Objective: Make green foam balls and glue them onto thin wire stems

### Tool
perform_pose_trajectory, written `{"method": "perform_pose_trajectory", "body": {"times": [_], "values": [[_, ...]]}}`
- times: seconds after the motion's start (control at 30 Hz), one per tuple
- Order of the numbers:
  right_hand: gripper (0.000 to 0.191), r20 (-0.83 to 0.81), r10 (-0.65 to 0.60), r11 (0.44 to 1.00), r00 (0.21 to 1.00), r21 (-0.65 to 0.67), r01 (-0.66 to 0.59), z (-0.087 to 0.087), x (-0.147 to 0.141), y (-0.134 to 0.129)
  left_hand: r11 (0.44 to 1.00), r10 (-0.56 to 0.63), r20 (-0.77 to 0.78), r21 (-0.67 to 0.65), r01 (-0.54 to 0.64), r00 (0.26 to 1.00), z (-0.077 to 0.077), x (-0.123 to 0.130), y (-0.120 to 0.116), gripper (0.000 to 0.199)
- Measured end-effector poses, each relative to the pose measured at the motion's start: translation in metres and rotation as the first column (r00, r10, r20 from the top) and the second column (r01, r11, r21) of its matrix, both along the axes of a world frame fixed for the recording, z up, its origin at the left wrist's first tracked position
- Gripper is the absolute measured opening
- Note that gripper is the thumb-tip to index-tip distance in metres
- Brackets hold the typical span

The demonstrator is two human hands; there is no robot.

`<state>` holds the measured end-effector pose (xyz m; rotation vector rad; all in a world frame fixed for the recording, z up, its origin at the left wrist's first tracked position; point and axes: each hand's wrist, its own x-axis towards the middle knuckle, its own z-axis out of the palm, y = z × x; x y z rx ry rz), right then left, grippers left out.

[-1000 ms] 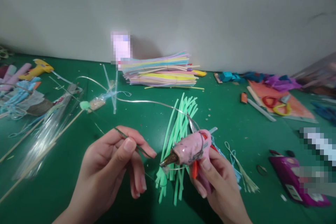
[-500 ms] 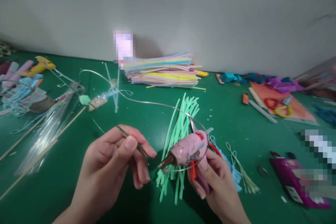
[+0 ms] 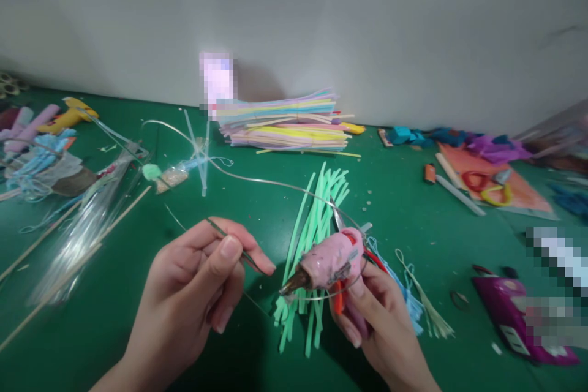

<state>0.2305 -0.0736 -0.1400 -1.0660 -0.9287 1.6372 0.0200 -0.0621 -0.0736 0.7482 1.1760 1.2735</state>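
Observation:
My left hand [image 3: 197, 288] pinches a thin dark green wire [image 3: 220, 233] between thumb and forefinger. A mint-green fuzzy ball [image 3: 151, 172] is left of and beyond that hand. My right hand [image 3: 381, 312] is wrapped round the handle of a pink glue gun [image 3: 331, 260], whose dark nozzle points left, close to the left fingertips. Beneath the gun lie mint-green strips [image 3: 316, 220] in a loose bunch. Partly hidden by the gun is a red-handled tool [image 3: 339, 297]. The gun's thin cord or wire [image 3: 266, 180] curves across the table.
Bundled pastel strips [image 3: 285, 125] lie by the wall. At left are a yellow glue gun [image 3: 68, 117], clear plastic wrap [image 3: 87, 239] and thin sticks [image 3: 119, 217]. Scissors [image 3: 496, 195], an orange lighter [image 3: 430, 173], light-blue tassels [image 3: 408, 300] and a purple packet [image 3: 509, 312] are at right.
The lower fingers of my left hand have curled inward. The green ball has shifted slightly right and stays close to its former height. The glue gun has barely moved.

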Motion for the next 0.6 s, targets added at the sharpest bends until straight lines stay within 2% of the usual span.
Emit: {"method": "perform_pose_trajectory", "body": {"times": [0.23,0.47,0.6], "values": [[0.041,0.044,-0.026,0.999,0.999,-0.041,0.028,0.006,-0.002,0.000,1.000,0.001,0.010,0.007,-0.001,1.000,0.001,0.001,0.000,0.014],[0.036,0.049,0.020,0.999,0.999,0.027,-0.021,-0.003,0.003,0.001,1.000,0.013,-0.013,0.007,-0.013,1.000,0.000,0.000,0.000,0.015],[0.036,0.056,0.022,1.000,0.998,0.019,-0.023,-0.004,0.003,0.002,1.000,0.015,0.002,0.003,-0.015,1.000,0.000,0.000,0.000,0.014]]}}
